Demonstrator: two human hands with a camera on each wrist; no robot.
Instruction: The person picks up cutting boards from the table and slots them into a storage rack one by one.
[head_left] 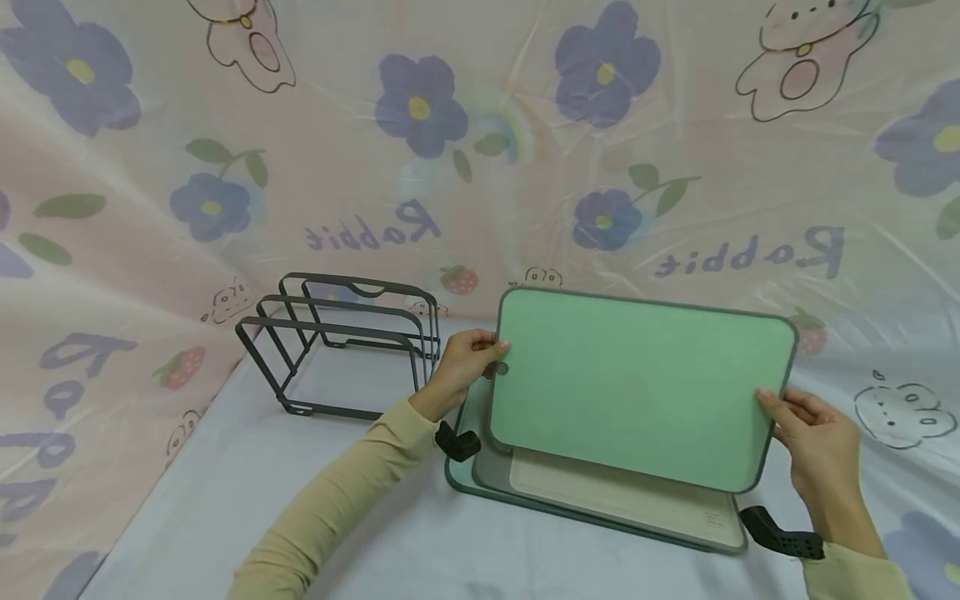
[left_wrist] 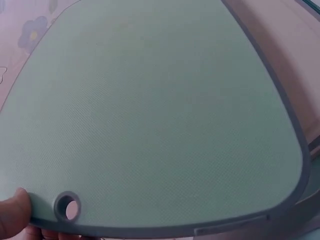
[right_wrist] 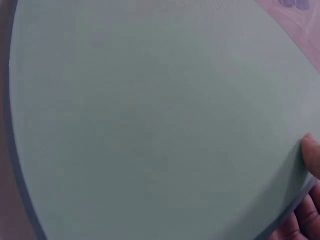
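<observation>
A green cutting board (head_left: 637, 387) with a grey rim is held up at a tilt, its face toward the head camera. My left hand (head_left: 468, 358) pinches its left edge, thumb on the face just above a small hanging hole (left_wrist: 71, 207). On the right edge my right hand (head_left: 813, 433) grips with the thumb in front and the fingers behind. Below it lie more boards: a beige one with a grey edge (head_left: 622, 492) and a dark green-edged one (head_left: 468, 479) underneath. The raised board hides much of them.
A black wire rack (head_left: 337, 329) with upright dividers stands left of the boards, close to my left hand. White cloth (head_left: 390, 508) covers the table. Behind hangs a printed curtain (head_left: 480, 200) with flowers and rabbits.
</observation>
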